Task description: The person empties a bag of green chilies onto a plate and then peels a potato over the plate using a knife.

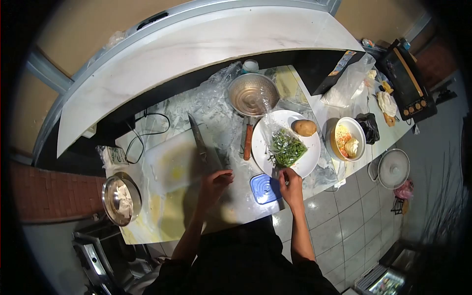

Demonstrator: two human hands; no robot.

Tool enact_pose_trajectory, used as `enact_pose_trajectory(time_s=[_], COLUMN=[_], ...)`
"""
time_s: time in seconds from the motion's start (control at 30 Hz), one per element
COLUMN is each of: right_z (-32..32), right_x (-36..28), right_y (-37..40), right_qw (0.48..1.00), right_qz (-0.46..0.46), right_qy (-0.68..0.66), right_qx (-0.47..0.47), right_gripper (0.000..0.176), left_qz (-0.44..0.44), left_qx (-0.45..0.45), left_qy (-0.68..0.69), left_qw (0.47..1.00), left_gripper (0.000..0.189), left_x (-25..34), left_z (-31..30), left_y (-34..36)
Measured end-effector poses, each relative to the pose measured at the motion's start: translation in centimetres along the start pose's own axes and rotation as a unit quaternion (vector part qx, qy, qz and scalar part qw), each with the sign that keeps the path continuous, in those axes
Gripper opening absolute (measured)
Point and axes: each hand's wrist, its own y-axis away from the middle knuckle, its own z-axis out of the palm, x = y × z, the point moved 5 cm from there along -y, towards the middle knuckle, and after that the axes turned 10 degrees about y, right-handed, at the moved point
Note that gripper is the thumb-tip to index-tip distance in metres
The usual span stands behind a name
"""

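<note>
Lower left: glass bowl (111,209) holding pale pieces (124,200) | lower centre: left hand (216,182) hovering empty, half-curled | centre: right hand (291,183) curling beside bagged greens (289,149), grip unclear; plate (311,160) carrying greens, potato (305,128) | right: tub (362,143) containing shreds (342,132)

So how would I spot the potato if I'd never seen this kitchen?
On the marble-patterned counter, just right of the metal pan, sits a big white plate. The potato lies toward its far right side. It's a single tan-brown oval, unlike the chopped greens in clear plastic beside it.
</note>
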Motion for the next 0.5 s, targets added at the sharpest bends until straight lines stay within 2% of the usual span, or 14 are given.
enact_pose_trajectory(time_s=[0.33,0.4,0.43,0.5], right_z=[-4.4,-5.3,-5.5,-5.2], right_x=[5.5,6.0,6.8,8.5], right_y=[-4.6,-5.4,-5.7,-5.8], right_qw=[0.994,0.993,0.993,0.993], right_qz=[-0.071,-0.080,-0.083,-0.084], right_qy=[-0.030,-0.037,-0.038,-0.024], right_qx=[-0.080,-0.080,-0.080,-0.084], right_gripper=[0.005,0.003,0.003,0.003], left_qz=[0.007,0.011,0.012,0.020], left_qx=[0.079,0.086,0.089,0.128], left_qy=[0.035,0.076,0.076,0.058], left_qw=[0.996,0.993,0.993,0.990], left_gripper=[0.030,0.044,0.044,0.058], left_x=[1.4,0.8,1.1,1.4], left_z=[9.4,10.9,11.7,12.8], left_y=[-3.1,-4.6,-5.7,-7.7])
